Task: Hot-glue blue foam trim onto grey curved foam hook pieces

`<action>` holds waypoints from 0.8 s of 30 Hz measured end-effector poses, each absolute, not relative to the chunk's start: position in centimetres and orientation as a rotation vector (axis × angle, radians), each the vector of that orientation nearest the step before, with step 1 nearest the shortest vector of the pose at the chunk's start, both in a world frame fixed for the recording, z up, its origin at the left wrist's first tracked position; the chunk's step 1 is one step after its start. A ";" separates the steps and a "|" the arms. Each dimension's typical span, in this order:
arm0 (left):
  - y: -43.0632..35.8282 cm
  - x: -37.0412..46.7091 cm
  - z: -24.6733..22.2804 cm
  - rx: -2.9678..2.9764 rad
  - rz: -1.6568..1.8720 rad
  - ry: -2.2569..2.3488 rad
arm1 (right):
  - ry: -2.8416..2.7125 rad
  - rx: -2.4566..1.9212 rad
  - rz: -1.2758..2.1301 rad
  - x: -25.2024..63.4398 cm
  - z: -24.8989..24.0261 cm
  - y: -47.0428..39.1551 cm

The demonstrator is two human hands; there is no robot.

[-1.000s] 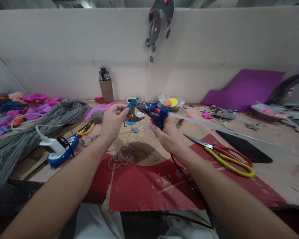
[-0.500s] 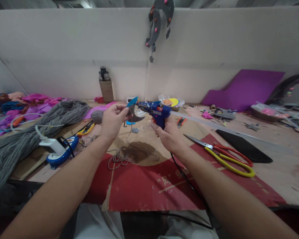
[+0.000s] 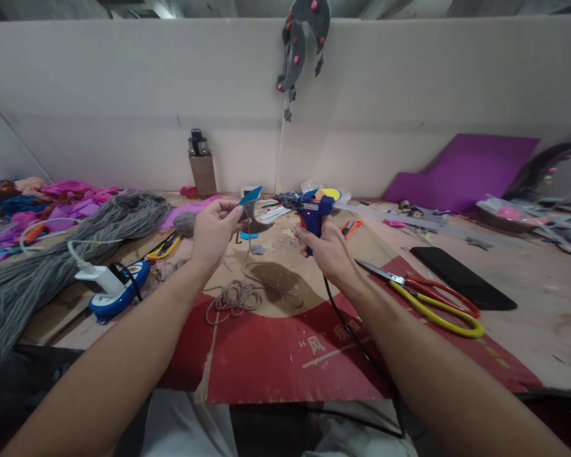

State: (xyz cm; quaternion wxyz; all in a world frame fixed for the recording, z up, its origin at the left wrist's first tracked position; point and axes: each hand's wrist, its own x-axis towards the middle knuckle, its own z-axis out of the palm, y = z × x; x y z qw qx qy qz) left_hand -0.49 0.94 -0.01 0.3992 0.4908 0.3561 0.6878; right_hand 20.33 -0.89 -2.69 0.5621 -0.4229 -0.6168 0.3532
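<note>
My left hand (image 3: pixel 217 230) pinches a small curved craft piece (image 3: pixel 258 222), grey with a blue pointed part on top. Grey yarn (image 3: pixel 240 295) trails down from that piece into loose loops on the table. In my right hand (image 3: pixel 327 246) is a blue glue gun (image 3: pixel 314 206), held by its handle, with a clear glue stick out of its back. The gun's nozzle points left at the craft piece, with a gap between them. A black cord (image 3: pixel 335 311) runs down from the handle. Below the hands lies a small grey cutout (image 3: pixel 257 250).
Red-and-yellow scissors (image 3: pixel 435 298) and a black phone (image 3: pixel 461 277) lie to the right. On the left are a blue power strip (image 3: pixel 118 295), grey yarn hanks (image 3: pixel 71 260) and a yellow cutter (image 3: pixel 164 246). A brown bottle (image 3: pixel 202 165) stands by the wall. Red printed cardboard (image 3: pixel 285 362) covers the front.
My right hand has drawn the glue gun to the right, away from the craft piece. The left hand has stayed nearly in place, still pinching that piece.
</note>
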 end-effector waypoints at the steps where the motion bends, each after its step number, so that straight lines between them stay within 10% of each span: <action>1: 0.9 -0.5 0.0 1.228 1.744 0.900 | -1.393 -1.028 0.892 20.4 -2.5 -0.7; 8: 0.8 -0.2 0.3 1.151 1.729 0.933 | -1.418 -1.553 1.062 21.7 -1.8 0.3; 17: 1.2 -0.6 -0.4 1.405 1.747 1.068 | -1.708 -1.695 0.132 22.5 -0.3 -1.2; 24: 0.1 -0.7 -0.5 1.977 1.762 1.306 | -1.450 -0.881 1.109 14.4 -0.8 -1.7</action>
